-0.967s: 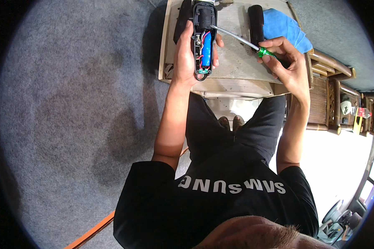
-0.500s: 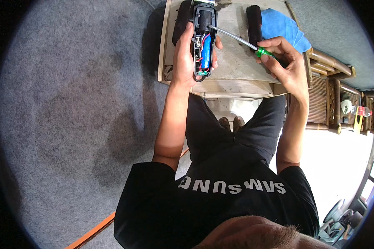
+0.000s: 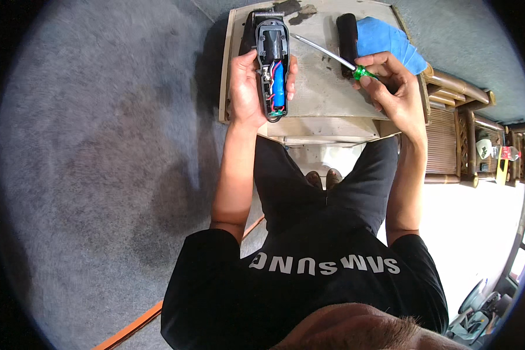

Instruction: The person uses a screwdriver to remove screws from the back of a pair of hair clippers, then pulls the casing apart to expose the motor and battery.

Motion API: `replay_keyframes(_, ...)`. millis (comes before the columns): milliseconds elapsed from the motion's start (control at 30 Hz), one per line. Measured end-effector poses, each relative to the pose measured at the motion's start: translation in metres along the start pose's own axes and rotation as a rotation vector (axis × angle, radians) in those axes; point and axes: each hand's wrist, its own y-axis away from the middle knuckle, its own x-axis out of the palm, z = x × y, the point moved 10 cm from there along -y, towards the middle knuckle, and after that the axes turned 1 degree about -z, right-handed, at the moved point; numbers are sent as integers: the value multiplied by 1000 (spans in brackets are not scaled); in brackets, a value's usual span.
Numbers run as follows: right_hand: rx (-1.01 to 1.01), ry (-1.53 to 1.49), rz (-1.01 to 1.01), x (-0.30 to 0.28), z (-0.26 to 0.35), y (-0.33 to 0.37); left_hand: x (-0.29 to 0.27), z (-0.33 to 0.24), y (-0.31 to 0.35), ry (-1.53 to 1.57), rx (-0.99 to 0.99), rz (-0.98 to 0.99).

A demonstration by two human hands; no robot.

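Little shifts since before, both hands keep their grip | left hand [image 3: 246, 87] wraps opened clipper [image 3: 273, 67] over bench [image 3: 324, 93] | right hand [image 3: 394, 87], right of clipper, pinches green-handled screwdriver [image 3: 332, 57] | blue cloth [image 3: 385, 41] beyond

Black shell on the opened hair clipper [image 3: 272, 64], and inside it a bright blue battery cell with red wiring and a touch of green at the near end. The screwdriver [image 3: 338, 59] shows a silver shaft and a green handle. Far right there's a blue cloth [image 3: 388, 42] beside a black cover piece [image 3: 347, 36], all on a pale, dark-stained wooden table [image 3: 326, 99] over grey carpet [image 3: 99, 175].
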Motion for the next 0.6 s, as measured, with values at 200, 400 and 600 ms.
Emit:
replay_keyframes(200, -37, -6, 39, 6, 2, -1, -1, -8, 7, -221, -90, 4)
replay_keyframes(400, -50, 30, 37, 9, 5, 0, -17, -13, 14, -306, -64, -55)
replay_keyframes(600, -32, 46, 18, 10, 6, 0, -19, -13, 12, -324, -71, -94)
